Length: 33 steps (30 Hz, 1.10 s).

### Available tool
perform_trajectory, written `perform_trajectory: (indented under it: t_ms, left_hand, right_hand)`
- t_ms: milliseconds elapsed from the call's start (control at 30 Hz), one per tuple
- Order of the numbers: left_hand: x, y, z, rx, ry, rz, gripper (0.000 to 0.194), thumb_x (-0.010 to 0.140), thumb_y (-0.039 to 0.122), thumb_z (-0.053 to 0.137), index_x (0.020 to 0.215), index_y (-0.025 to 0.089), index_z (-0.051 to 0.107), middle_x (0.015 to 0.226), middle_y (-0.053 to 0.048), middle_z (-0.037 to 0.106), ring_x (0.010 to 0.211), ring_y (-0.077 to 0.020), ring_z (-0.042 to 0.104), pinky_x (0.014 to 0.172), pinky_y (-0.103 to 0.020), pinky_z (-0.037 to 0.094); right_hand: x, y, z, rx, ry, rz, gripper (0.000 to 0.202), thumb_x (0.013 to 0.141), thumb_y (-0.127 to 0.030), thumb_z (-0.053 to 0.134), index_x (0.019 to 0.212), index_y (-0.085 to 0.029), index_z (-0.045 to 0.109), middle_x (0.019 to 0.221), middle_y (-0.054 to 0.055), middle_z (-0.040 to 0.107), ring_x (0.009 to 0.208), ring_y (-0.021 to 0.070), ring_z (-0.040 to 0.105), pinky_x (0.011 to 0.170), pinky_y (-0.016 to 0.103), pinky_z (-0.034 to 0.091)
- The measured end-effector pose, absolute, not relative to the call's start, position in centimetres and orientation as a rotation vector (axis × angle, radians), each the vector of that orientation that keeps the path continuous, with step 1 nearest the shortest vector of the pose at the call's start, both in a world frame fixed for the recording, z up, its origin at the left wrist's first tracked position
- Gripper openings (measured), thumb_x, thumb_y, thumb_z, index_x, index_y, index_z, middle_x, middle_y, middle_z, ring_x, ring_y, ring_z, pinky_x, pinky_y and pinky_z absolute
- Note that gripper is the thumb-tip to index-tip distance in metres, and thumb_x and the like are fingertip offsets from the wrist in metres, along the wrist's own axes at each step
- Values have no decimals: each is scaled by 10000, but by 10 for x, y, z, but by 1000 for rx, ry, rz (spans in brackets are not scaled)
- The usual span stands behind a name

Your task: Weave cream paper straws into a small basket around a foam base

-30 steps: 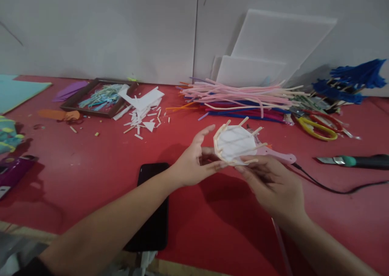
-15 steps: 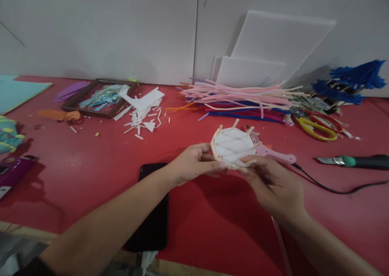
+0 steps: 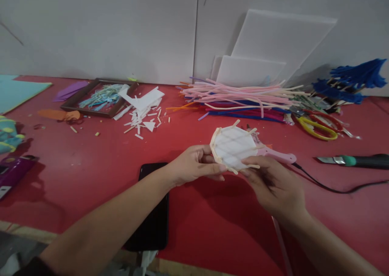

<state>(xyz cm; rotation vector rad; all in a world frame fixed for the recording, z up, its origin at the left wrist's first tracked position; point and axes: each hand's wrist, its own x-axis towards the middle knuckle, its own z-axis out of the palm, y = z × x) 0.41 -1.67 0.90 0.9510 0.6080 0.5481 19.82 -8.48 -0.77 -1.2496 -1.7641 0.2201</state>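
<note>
Above the red table I hold a small white foam disc (image 3: pixel 235 146) with cream pipe-cleaner pieces along its edge, several ends sticking outward. My left hand (image 3: pixel 199 162) grips its left and lower-left rim, thumb on top and fingers beneath. On the lower-right rim, my right hand (image 3: pixel 269 182) is closed around the same disc, with a loose pipe-cleaner end beside its fingertips. Behind the disc lies a pink glue gun (image 3: pixel 279 155), partly hidden, its black cord running right. A black phone (image 3: pixel 153 223) rests under my left forearm.
A bundle of pink pipe cleaners (image 3: pixel 237 93) lies at the back. To the right are yellow-handled scissors (image 3: pixel 319 132) and a utility knife (image 3: pixel 361 161) with its blade out. White foam scraps (image 3: pixel 142 105) and a brown framed tray (image 3: pixel 105 113) sit at back left.
The disc has tilted so more of its white face shows, and its lower edge sits slightly lower. Both hands keep their hold with little movement.
</note>
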Motion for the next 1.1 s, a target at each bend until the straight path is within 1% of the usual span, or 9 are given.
perform_trajectory:
  t_ms: [100, 233, 467, 567, 700, 867, 933, 1000, 1100]
  left_hand:
    - [6, -16, 12, 978, 626, 527, 353, 514, 243, 914, 745, 120, 678, 670, 8, 691, 601, -69, 611, 603, -183, 541]
    - [5, -16, 12, 985, 669, 498, 333, 514, 268, 906, 692, 113, 671, 622, 8, 674, 584, -75, 603, 644, -213, 548]
    - [2, -16, 8, 1003, 701, 458, 336, 529, 241, 891, 771, 114, 694, 706, -27, 713, 627, -106, 649, 630, -228, 547]
    - [2, -17, 9, 1031, 704, 488, 303, 539, 236, 882, 734, 118, 683, 670, -14, 694, 626, -105, 634, 614, -219, 526]
    - [4, -18, 12, 1030, 688, 532, 291, 501, 176, 884, 697, 120, 675, 644, 5, 674, 611, -94, 601, 644, -224, 504]
    - [6, -20, 14, 1060, 686, 622, 254, 522, 122, 859, 702, 129, 680, 661, 26, 668, 597, -66, 569, 615, -182, 464]
    - [6, -20, 14, 1097, 692, 647, 228, 536, 113, 849, 671, 131, 666, 623, 42, 639, 579, -60, 549, 598, -173, 449]
    - [6, -20, 14, 1146, 706, 670, 215, 554, 118, 842, 653, 135, 651, 589, 54, 607, 576, -65, 544, 600, -175, 447]
    - [7, -19, 13, 1214, 725, 708, 211, 580, 146, 835, 704, 141, 665, 611, 51, 612, 628, -88, 581, 639, -188, 466]
  right_hand:
    - [198, -84, -8, -1239, -1796, 203, 67, 885, -208, 585, 941, -221, 620, 707, -14, 700, 527, 104, 641, 468, 185, 503]
    - [198, -84, -8, -1219, -1832, 189, 64, 897, -221, 575, 948, -216, 614, 704, -10, 700, 522, 102, 641, 461, 177, 496]
    - [197, -83, -7, -1200, -1841, 210, 73, 893, -201, 568, 949, -220, 611, 752, -1, 723, 545, 101, 657, 482, 172, 502]
    - [198, -82, -7, -1206, -1844, 214, 78, 897, -207, 559, 953, -219, 612, 741, 1, 717, 554, 110, 659, 482, 183, 506]
    - [200, -82, -9, -1197, -1888, 152, 88, 901, -205, 558, 966, -224, 614, 715, -3, 698, 539, 106, 640, 472, 187, 502]
    - [198, -84, -16, -1199, -1801, 196, 190, 890, -194, 584, 1076, -227, 572, 784, 10, 705, 641, 121, 694, 548, 189, 553]
    - [195, -84, -18, -1203, -1730, 275, 179, 884, -210, 597, 1057, -223, 551, 736, -3, 674, 618, 118, 685, 543, 191, 552]
    - [193, -84, -18, -1203, -1660, 333, 147, 875, -221, 610, 995, -228, 525, 675, -29, 631, 547, 104, 648, 495, 183, 524]
    - [192, -85, -15, -1221, -1611, 385, 148, 853, -258, 634, 918, -231, 504, 636, -47, 592, 505, 100, 610, 453, 188, 489]
